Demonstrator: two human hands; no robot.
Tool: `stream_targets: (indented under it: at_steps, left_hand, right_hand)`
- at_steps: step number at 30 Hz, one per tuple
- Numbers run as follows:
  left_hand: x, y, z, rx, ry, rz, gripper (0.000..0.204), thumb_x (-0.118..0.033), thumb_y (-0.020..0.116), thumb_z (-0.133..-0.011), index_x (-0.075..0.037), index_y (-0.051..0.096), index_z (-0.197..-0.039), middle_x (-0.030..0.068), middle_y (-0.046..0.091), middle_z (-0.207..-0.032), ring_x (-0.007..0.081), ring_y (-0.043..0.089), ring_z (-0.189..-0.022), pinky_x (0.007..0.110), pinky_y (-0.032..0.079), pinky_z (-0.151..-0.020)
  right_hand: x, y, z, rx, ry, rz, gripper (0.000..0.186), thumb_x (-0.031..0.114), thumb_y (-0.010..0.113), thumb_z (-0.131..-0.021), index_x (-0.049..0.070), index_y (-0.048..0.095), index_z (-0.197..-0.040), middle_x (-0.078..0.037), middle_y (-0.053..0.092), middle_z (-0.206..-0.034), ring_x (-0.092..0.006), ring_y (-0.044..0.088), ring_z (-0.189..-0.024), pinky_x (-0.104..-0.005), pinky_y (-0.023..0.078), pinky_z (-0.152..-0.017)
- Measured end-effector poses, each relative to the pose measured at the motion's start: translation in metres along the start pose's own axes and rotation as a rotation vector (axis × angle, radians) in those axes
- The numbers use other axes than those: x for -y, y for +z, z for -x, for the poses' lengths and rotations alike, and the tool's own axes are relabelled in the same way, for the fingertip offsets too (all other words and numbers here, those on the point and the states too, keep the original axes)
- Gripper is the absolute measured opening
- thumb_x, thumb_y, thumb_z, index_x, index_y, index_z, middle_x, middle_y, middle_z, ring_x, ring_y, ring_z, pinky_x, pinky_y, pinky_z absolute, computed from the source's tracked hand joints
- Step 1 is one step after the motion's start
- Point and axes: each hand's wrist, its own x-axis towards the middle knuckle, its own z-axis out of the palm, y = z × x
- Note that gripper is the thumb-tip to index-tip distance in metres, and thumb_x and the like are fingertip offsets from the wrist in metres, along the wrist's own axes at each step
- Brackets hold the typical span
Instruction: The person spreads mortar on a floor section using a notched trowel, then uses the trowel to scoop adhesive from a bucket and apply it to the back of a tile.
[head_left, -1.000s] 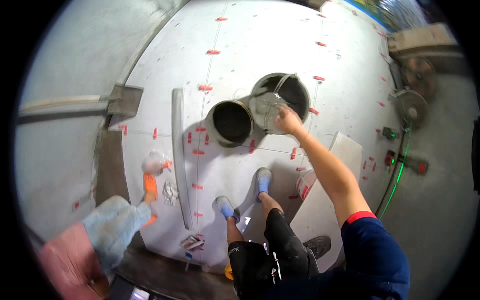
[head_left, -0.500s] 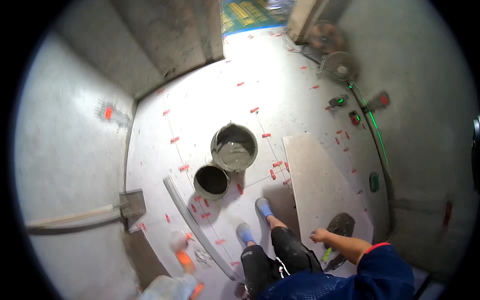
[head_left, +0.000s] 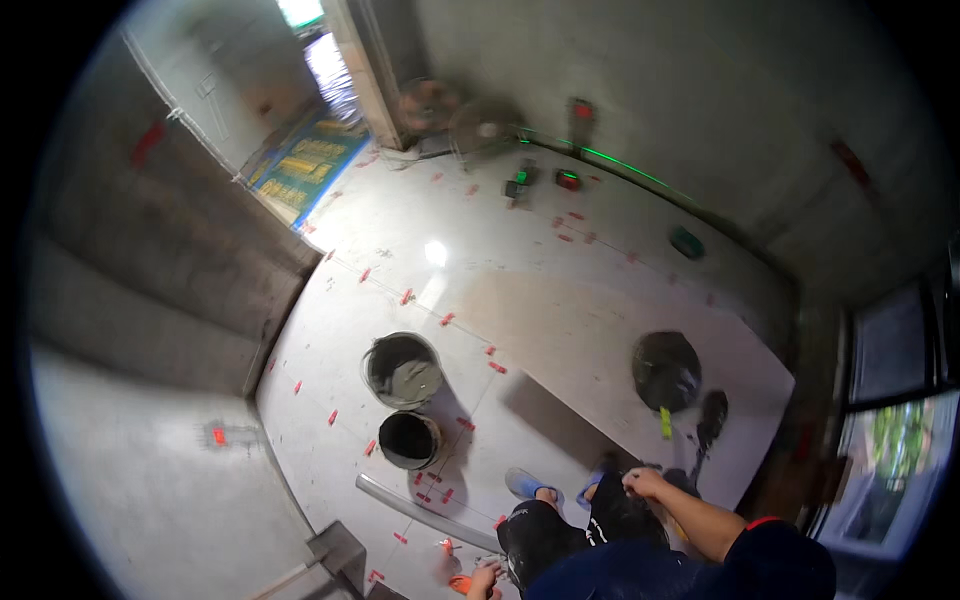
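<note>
My right hand is closed, its fingers curled in front of my right knee; what they hold, if anything, cannot be made out. My left hand does not show. To the right lies a large pale slab on the floor. A dark round thing rests on it, with a bright yellow-green strip beside it. Left of the slab stand a larger bucket of grey wet mix and a smaller dark bucket, side by side. My feet wear bluish clogs.
A long grey bar lies near the small bucket. An orange slipper, apparently on another person's foot, shows at the lower edge. Red clips line the tile joints. A red laser level and fans stand by the far wall.
My view has swung to the right: the doorway and buckets sit further left, and a window shows at right. My right hand stays closed near my knee.
</note>
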Motion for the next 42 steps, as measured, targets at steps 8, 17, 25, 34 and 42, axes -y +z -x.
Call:
stream_targets:
  at_steps: [8,17,25,34,42]
  left_hand:
    - [-0.082,0.133,-0.005,0.116,0.037,-0.678,0.044,-0.034,0.067,-0.087,0.000,0.068,-0.114,0.0075,0.068,-0.096,0.0187,0.062,-0.081,0.033,0.050,-0.071]
    - [-0.142,0.291,-0.026,0.019,0.048,-1.351,0.063,-0.049,0.070,-0.085,0.006,0.066,-0.115,0.0148,0.069,-0.103,0.0267,0.065,-0.094,0.039,0.051,-0.079]
    - [-0.085,0.268,-0.179,-0.215,-0.144,-1.126,0.071,-0.052,0.071,-0.084,0.004,0.059,-0.127,0.0166,0.065,-0.121,0.0286,0.062,-0.109,0.039,0.046,-0.097]
    - [-0.161,0.375,-0.102,-0.604,-0.066,-1.573,0.083,-0.060,0.071,-0.077,0.002,0.048,-0.129,0.0197,0.061,-0.124,0.0369,0.062,-0.113,0.045,0.050,-0.096]
    - [-0.191,0.367,-0.119,-0.614,0.159,-1.732,0.070,-0.060,0.067,-0.081,0.001,0.054,-0.113,0.0200,0.062,-0.115,0.0381,0.063,-0.107,0.048,0.051,-0.090]
  right_hand:
    - [-0.122,-0.089,0.044,-0.267,0.136,-0.311,0.020,0.023,0.058,-0.092,0.006,0.068,-0.088,-0.004,0.070,-0.075,-0.0144,0.068,-0.065,-0.0309,0.050,-0.056]
    - [-0.193,-0.161,0.019,-0.403,0.139,-0.026,0.041,0.037,0.054,-0.092,0.001,0.067,-0.105,-0.027,0.066,-0.107,-0.0426,0.061,-0.107,-0.0502,0.048,-0.092]
    - [-0.087,-0.155,-0.134,-0.499,0.098,-0.068,0.071,0.058,0.048,-0.093,-0.005,0.054,-0.125,-0.031,0.059,-0.121,-0.0430,0.057,-0.115,-0.0479,0.047,-0.099]
    - [-0.084,-0.104,-0.234,-0.512,0.042,-0.543,0.074,0.061,0.045,-0.094,-0.009,0.053,-0.115,-0.036,0.063,-0.106,-0.0504,0.059,-0.106,-0.0531,0.047,-0.091]
    - [-0.088,-0.120,-0.224,-0.610,0.068,-0.066,0.052,0.050,0.049,-0.097,-0.002,0.048,-0.107,-0.029,0.065,-0.087,-0.0437,0.067,-0.081,-0.0530,0.054,-0.069]
